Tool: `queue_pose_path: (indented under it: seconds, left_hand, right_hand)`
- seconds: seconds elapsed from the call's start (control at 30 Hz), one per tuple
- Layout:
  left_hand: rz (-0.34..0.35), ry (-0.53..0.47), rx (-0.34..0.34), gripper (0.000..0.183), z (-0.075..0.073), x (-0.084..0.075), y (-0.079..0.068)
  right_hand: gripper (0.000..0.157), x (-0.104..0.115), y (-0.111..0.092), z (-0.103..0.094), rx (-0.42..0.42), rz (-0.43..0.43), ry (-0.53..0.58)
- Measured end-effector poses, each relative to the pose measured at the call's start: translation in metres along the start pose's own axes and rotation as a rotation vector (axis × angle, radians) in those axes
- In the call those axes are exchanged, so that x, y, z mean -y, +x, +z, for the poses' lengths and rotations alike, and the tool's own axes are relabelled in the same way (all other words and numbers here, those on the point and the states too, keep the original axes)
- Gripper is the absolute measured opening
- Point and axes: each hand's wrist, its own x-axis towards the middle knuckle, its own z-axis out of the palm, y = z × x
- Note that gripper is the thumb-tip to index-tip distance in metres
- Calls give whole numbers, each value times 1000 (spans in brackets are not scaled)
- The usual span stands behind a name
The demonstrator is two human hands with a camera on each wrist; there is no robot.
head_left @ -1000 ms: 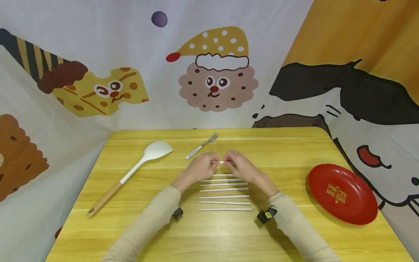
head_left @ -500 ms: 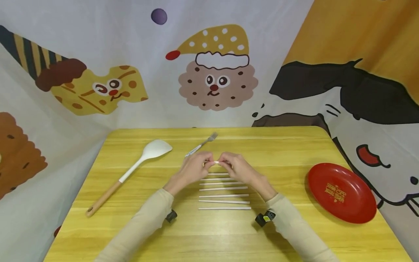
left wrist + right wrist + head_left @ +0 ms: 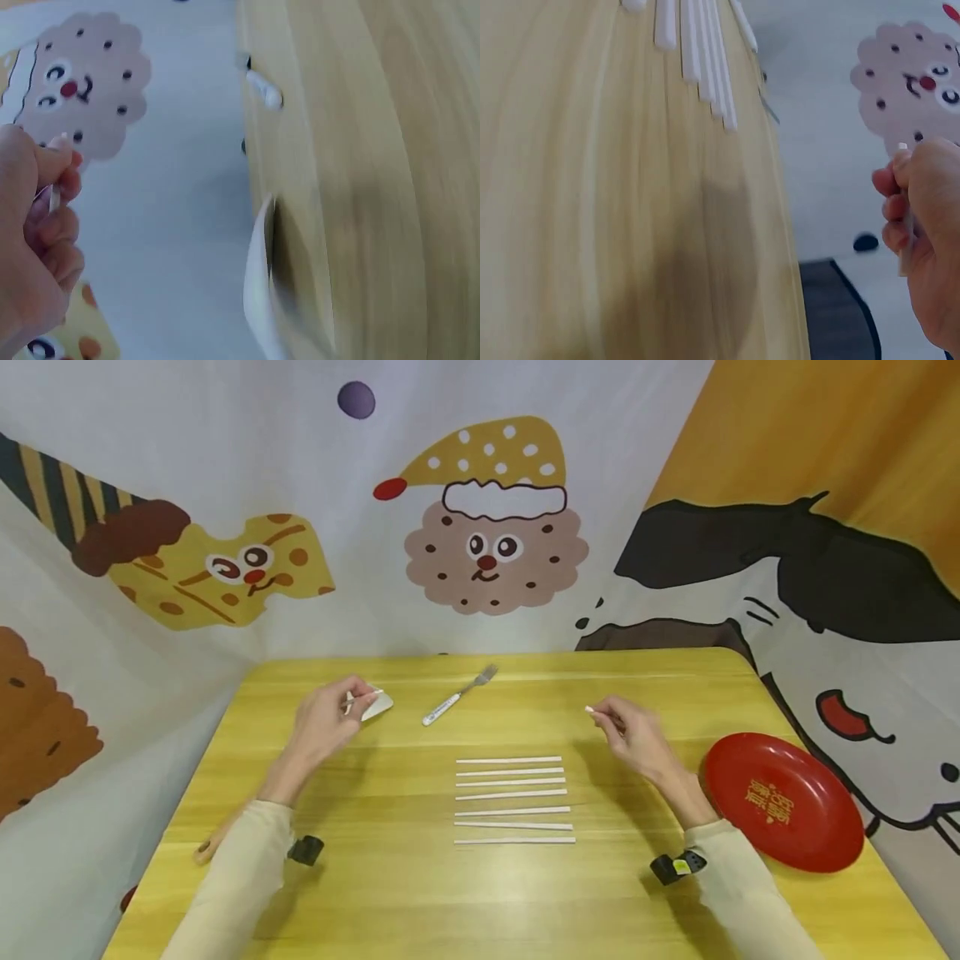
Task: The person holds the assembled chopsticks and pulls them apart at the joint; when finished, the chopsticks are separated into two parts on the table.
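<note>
My left hand (image 3: 324, 720) is raised over the left of the table and pinches a short white stick piece (image 3: 55, 199) between thumb and fingers. On the right, my right hand (image 3: 636, 737) holds another short white stick piece (image 3: 905, 259), whose tip pokes out past the thumb. Between the hands, several thin white sticks (image 3: 513, 793) lie crosswise in a ladder-like row on the table. Behind the left hand and forearm, a white spatula (image 3: 379, 707) with a wooden handle is mostly hidden.
A fork (image 3: 450, 702) with a white patterned handle lies behind the row of sticks. At the right stands a red oval plate (image 3: 813, 814) with gold lettering, close by the right forearm. A cartoon-printed curtain (image 3: 300, 427) hangs along the back of the yellow wooden table (image 3: 480, 910).
The hands were together on one white stick above the row; now they are wide apart, left hand to the left, right hand to the right, each with a short piece.
</note>
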Motion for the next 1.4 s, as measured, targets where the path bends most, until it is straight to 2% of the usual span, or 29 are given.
queue_pose_path:
  seconds: [0.07, 0.13, 0.3, 0.43, 0.73, 1.0, 1.13, 1.4]
  left_hand:
    - [38, -34, 64, 14, 1, -1, 0]
    - [50, -86, 111, 12, 12, -4, 0]
    - [58, -166, 140, 13, 31, -6, 0]
    - [87, -161, 167, 17, 42, -9, 3]
    - [90, -118, 308, 18, 79, -19, 6]
    - [106, -115, 367, 12, 111, -19, 20]
    - [118, -97, 387, 11, 122, -24, 27]
    - [94, -96, 393, 14, 141, -29, 34]
  right_hand:
    - [7, -1, 1, 2, 74, 4, 17]
    - [8, 2, 3, 9, 104, 7, 10]
    - [13, 5, 9, 21, 163, 29, -28]
    - [17, 3, 16, 24, 221, 52, -38]
    - [15, -2, 17, 29, 286, 81, -70]
    - [13, -13, 17, 42, 337, 129, -59]
    - [13, -21, 16, 47, 354, 152, -58]
    - [13, -23, 17, 53, 367, 193, -60]
